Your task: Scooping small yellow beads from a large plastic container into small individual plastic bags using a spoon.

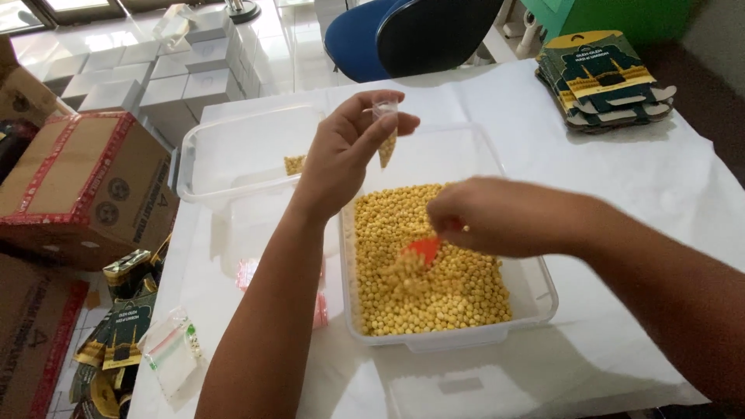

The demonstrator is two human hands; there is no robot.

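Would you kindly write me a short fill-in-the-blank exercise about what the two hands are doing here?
1. The left hand holds up a small clear ____ partly filled with yellow beans.
2. The right hand dips a ____ scoop into the clear tub.
3. The tub holds beans coloured ____.
4. A stack of flat green cartons lies at the table's far ____ corner.

Missing words: bag; red; yellow; right

A stack of flat green-and-gold printed cartons (609, 77) lies at the table's far right corner. More of the same green cartons (124, 326) lie on the floor at left, beside a brown cardboard box with red tape (85, 182). Plain white boxes (155, 74) are stacked behind it.
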